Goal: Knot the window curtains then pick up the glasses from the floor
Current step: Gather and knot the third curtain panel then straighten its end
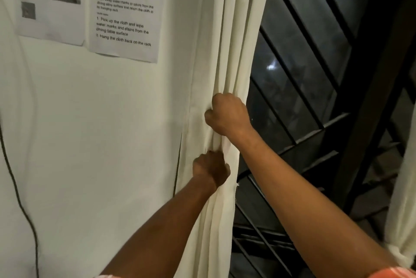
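Curtain [227,41]: one cream panel, hanging at the left edge of the window [304,63] and pulled together into a narrow bunch of folds. Its left side overlaps the white wall [101,120].

Two hands are on it, both fists.
- The right hand [227,115] is the upper one. Its fingers are curled tight round the right side of the bunch and its knuckles face the camera.
- The left hand [210,168] is the lower one. Its fingers are curled round the same bunch just under the right hand. The two hands are close but apart.
- Below the left hand the fabric falls loose, down past the bottom edge of the view.

A second curtain [403,199], also cream, shows as a strip at the far right edge of the window. No hand is on it.

The window is dark, with black bars and slats across the panes. The bars are too many and too blurred to count.

On the wall there are two printed sheets at the upper left:
- left sheet [49,3], which has two small pictures on it
- right sheet [126,12], which has text lines only and overlaps the left sheet's right edge

One thin dark cable [19,199] runs down the wall near its left edge.

Two forearms are bare. Two orange striped sleeve ends show at the bottom, the right sleeve [394,272] clearer than the left.
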A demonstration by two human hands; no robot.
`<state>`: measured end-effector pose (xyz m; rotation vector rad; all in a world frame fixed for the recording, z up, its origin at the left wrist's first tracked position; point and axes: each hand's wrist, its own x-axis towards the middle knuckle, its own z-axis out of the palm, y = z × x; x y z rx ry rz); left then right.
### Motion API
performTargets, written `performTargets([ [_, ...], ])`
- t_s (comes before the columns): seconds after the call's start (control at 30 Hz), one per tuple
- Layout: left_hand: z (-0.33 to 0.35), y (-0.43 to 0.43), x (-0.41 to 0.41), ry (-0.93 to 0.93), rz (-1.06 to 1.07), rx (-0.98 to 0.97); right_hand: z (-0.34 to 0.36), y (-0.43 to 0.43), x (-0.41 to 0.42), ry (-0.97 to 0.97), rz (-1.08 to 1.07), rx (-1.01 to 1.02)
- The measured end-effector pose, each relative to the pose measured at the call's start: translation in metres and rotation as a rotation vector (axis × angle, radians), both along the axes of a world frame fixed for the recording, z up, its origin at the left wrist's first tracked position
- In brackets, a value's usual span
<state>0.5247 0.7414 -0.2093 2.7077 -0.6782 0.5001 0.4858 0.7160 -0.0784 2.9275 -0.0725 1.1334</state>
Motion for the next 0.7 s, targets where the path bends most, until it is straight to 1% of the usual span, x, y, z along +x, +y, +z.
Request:
performTargets([
  [0.1,-0.052,0.003,-0.004,0.224,-0.047,-0.078,-0.019,-0.001,0.000,-0.061,-0.015,0.075],
  [0.17,-0.083,0.003,-0.009,0.299,-0.033,-0.096,-0.049,-0.003,0.002,-0.019,-0.044,0.092],
  [0.2,-0.096,0.002,-0.008,0.311,-0.025,-0.101,-0.071,-0.004,0.002,0.038,-0.058,0.088],
  [0.27,-0.106,0.005,-0.009,0.392,-0.058,-0.199,-0.116,-0.003,0.000,0.191,-0.069,0.060],
  [0.3,-0.107,0.008,-0.007,0.462,-0.068,-0.304,-0.136,-0.002,-0.002,0.256,-0.072,0.044],
  [0.33,-0.106,0.014,-0.007,0.530,-0.073,-0.453,-0.149,-0.001,-0.005,0.299,-0.074,0.037],
  [0.37,-0.104,0.020,-0.008,0.570,-0.073,-0.554,-0.156,-0.001,-0.006,0.322,-0.075,0.035],
  [0.4,-0.102,0.022,-0.008,0.569,-0.060,-0.590,-0.155,-0.001,-0.006,0.325,-0.072,0.034],
  [0.43,-0.101,0.023,-0.007,0.540,-0.077,-0.545,-0.150,0.000,-0.006,0.310,-0.066,0.044],
  [0.5,-0.100,0.020,-0.007,0.475,-0.090,-0.358,-0.131,0.004,-0.007,0.180,-0.061,0.076],
  [0.57,-0.099,0.018,-0.014,0.384,-0.044,-0.236,-0.107,0.011,-0.005,-0.064,-0.067,0.087],
  [0.63,-0.099,0.016,-0.021,0.349,-0.053,-0.205,-0.091,0.018,0.000,-0.306,-0.059,0.096],
  [0.67,-0.097,0.016,-0.027,0.387,-0.059,-0.258,-0.090,0.019,0.003,-0.369,-0.069,0.094],
  [0.7,-0.100,0.016,-0.028,0.416,-0.093,-0.320,-0.095,0.019,0.005,-0.372,-0.093,0.087],
])
